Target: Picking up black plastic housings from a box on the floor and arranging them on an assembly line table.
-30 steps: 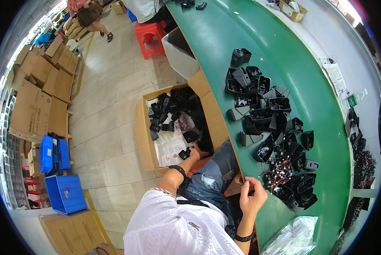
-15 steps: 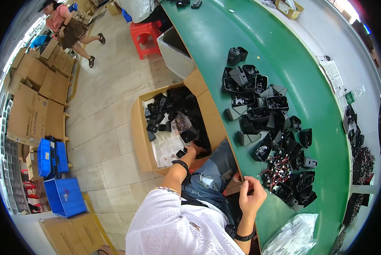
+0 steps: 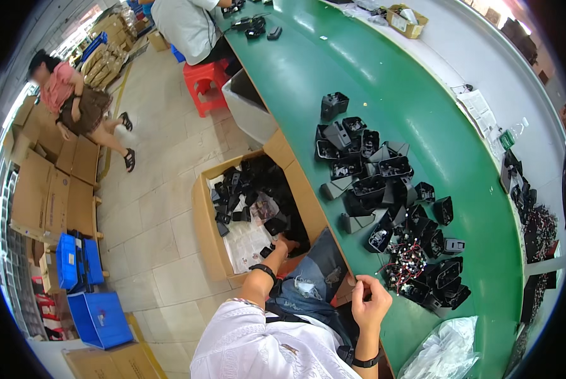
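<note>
My left hand (image 3: 287,243) down in cardboard box (image 3: 208,234) on floor, fingers curled among black plastic housings (image 3: 257,189); grip itself hidden, cannot tell. Housings look light, stiff, hollow (take by rim). Right hand (image 3: 370,304) loosely curled at counter (image 3: 447,158) edge, seemingly holding nothing.

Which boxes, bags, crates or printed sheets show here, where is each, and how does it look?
Open brown cardboard box: on the floor by the green table, holding black parts; left hand reaches in.
Flat brown cartons: stacked at left.
Blue plastic crates: floor, lower left.
Clear plastic bag: table's near end.
White printed sheets: grey bench, right.
</note>
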The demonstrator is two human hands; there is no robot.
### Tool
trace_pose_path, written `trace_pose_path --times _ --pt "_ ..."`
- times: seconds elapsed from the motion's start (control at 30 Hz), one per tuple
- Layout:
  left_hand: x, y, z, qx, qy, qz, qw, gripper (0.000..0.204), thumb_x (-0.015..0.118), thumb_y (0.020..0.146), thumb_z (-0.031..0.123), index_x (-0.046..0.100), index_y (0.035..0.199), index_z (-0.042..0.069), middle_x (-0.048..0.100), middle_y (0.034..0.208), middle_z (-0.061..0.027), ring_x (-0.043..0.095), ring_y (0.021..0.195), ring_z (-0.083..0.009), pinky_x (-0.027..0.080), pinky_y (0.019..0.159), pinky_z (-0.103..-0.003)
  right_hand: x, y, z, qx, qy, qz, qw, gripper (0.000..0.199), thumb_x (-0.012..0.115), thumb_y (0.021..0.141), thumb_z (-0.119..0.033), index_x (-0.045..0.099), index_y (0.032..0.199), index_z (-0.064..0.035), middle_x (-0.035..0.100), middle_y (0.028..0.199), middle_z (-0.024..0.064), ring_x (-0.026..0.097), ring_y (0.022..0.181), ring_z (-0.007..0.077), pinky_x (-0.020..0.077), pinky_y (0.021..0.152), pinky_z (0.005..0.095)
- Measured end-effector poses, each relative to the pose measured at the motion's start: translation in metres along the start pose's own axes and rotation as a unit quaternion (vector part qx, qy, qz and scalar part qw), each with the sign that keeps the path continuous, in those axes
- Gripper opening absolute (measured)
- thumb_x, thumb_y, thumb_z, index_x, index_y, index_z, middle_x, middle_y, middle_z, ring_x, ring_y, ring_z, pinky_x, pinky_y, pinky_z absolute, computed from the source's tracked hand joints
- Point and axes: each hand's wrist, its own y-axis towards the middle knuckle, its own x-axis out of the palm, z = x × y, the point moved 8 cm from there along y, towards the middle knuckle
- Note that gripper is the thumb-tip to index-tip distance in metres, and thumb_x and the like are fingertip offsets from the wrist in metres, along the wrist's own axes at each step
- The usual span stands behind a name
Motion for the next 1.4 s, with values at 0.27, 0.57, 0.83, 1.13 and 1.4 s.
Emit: trace_pose_path --times 0.27,0.57,0.83,1.13,1.4 --pt "-0.012 -0.001 0.004 0.062 -0.034 -0.01 0.997 0.097 0.086 0.048 0.027 0.043 0.133 0.008 0.056 0.125 -0.0184 0.054 0.115 -0.0323 0.046 0.096 -0.04 -0.005 0.001 -0.003 -0.009 0.014 0.02 1.0 0.007 0.063 0.078 -0.003 0.067 0.084 -0.0034 0.061 0.061 0.0059 0.056 0.046 0.0136 0.0426 0.045 0.0244" --pt "-0.021 0.007 -0.001 0.131 -0.215 -0.012 0.968 0.061 0.081 0.051 0.007 0.06 0.108 0.003 0.066 0.099 -0.0126 0.063 0.092 -0.0294 0.051 0.081 -0.038 -0.008 0.0 -0.003 0.002 0.016 0.017 1.0 0.006 0.062 0.079 -0.005 0.066 0.083 -0.0029 0.059 0.06 0.0059 0.055 0.047 0.013 0.0422 0.047 0.0241" --pt "-0.04 -0.036 0.016 0.073 -0.294 -0.094 0.949 0.051 0.073 0.058 -0.004 0.057 0.105 0.007 0.062 0.09 -0.0115 0.062 0.081 -0.0306 0.052 0.059 -0.047 -0.008 -0.001 -0.002 -0.016 0.01 0.03 0.999 0.006 0.064 0.077 -0.005 0.067 0.083 -0.0052 0.06 0.06 0.0035 0.055 0.045 0.0123 0.0429 0.045 0.0248" --pt "-0.078 -0.027 -0.006 -0.002 -0.331 -0.09 0.939 0.062 0.071 0.062 -0.004 0.046 0.116 0.014 0.057 0.101 -0.0127 0.062 0.084 -0.0339 0.055 0.062 -0.055 -0.007 -0.002 -0.005 -0.02 0.006 0.01 1.0 0.006 0.062 0.08 -0.006 0.066 0.083 -0.0036 0.06 0.061 0.0056 0.057 0.048 0.0144 0.0432 0.047 0.0253" --pt "-0.158 -0.063 0.058 0.062 -0.377 -0.091 0.92 0.029 0.07 0.067 0.001 0.061 0.095 0.003 0.065 0.091 -0.0086 0.065 0.076 -0.0253 0.056 0.067 -0.045 -0.009 -0.004 -0.002 -0.015 0.011 0.013 1.0 0.006 0.065 0.078 -0.006 0.065 0.084 -0.0065 0.06 0.062 0.0044 0.056 0.049 0.0163 0.0442 0.048 0.0283"
